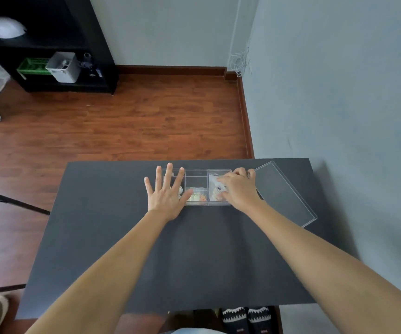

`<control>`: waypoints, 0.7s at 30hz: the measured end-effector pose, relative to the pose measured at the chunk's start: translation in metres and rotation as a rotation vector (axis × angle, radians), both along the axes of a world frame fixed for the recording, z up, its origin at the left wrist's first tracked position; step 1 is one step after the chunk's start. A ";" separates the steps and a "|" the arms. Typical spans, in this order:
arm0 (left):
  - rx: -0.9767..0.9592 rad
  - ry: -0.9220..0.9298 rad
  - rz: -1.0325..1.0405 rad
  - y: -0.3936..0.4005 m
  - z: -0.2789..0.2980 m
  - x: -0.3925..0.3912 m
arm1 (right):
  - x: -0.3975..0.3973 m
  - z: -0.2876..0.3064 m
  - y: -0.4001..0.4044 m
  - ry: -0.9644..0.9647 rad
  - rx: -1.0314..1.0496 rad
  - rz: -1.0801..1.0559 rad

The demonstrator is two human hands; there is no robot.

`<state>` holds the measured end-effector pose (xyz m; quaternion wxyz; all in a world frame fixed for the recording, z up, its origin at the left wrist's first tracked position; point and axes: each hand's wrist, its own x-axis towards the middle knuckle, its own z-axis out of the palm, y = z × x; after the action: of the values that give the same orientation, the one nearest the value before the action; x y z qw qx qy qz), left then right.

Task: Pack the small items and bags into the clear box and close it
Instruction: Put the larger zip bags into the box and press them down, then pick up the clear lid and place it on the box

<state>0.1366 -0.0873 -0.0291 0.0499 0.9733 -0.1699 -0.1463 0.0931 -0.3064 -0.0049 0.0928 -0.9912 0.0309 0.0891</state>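
Note:
A clear box with three compartments stands open on the far half of the dark table. My left hand lies flat with spread fingers over the left compartment, where small white items peek out. The middle compartment holds small bags with pale and orange contents. My right hand reaches into the right compartment, its fingers on a small clear bag with a printed label. The clear lid lies flat on the table to the right of the box.
A grey wall runs close along the table's right side. Wooden floor lies beyond the far edge. A black shelf with a white bin and a green crate stands at the far left. A black stand leg crosses left of the table.

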 end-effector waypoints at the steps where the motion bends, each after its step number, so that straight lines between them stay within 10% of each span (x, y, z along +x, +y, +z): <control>1: 0.003 0.011 -0.006 0.000 0.002 0.001 | -0.005 0.002 -0.003 -0.028 0.049 -0.018; 21: -0.395 0.245 -0.324 -0.179 0.050 -0.016 | -0.136 0.003 -0.093 -0.168 0.225 -0.650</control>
<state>0.1204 -0.2660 0.0211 0.2347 0.8798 -0.3413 -0.2331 -0.0425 -0.3991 -0.0024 0.2270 -0.9171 0.3269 -0.0239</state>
